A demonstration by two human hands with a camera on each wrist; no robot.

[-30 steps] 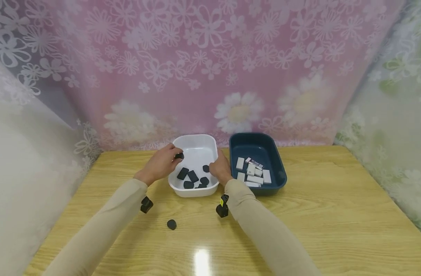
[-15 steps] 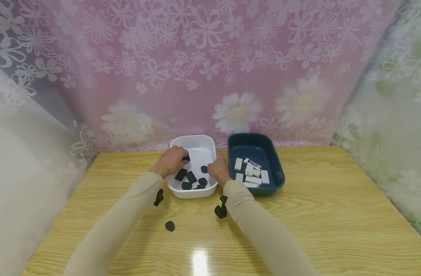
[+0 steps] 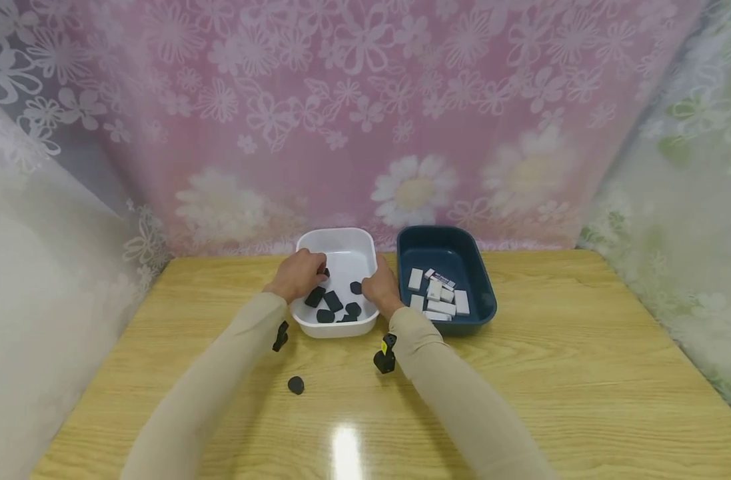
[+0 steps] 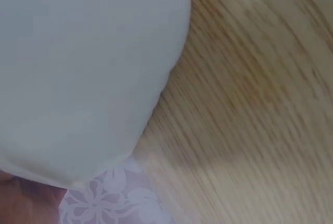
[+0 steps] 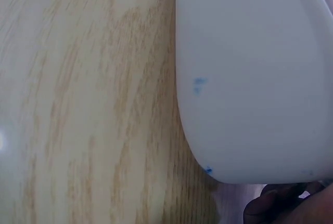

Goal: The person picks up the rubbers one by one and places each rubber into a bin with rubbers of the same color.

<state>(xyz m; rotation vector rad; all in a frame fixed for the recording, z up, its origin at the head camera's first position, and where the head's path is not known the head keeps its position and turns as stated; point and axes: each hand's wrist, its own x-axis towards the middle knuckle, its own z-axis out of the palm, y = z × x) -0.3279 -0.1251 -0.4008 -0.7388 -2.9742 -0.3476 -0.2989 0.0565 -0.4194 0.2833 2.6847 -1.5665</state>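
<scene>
A white tub (image 3: pixel 346 331) holds several small black pieces, some rectangular like the one at its middle (image 3: pixel 333 301), others rounded. My left hand (image 3: pixel 299 273) reaches over the tub's left rim, fingers curled. A small black piece (image 3: pixel 326 272) shows at its fingertips, partly hidden by them. My right hand (image 3: pixel 380 287) grips the tub's right rim, its thumb inside beside another black piece (image 3: pixel 356 287). Both wrist views show mostly the white outer wall (image 5: pixel 255 78), with little of my left hand (image 4: pixel 26 203) and right hand (image 5: pixel 286 203).
A dark blue tub (image 3: pixel 484 313) stands close to the right, with several small white blocks (image 3: pixel 441 307) inside. One rounded black piece (image 3: pixel 296 385) lies on the wooden table (image 3: pixel 551 373) in front. A pink floral curtain (image 3: pixel 365 147) hangs behind.
My left hand has moved right and slightly down over the white tub with the black piece at its fingertips. My right hand stays on the rim. The head view shifts slightly.
</scene>
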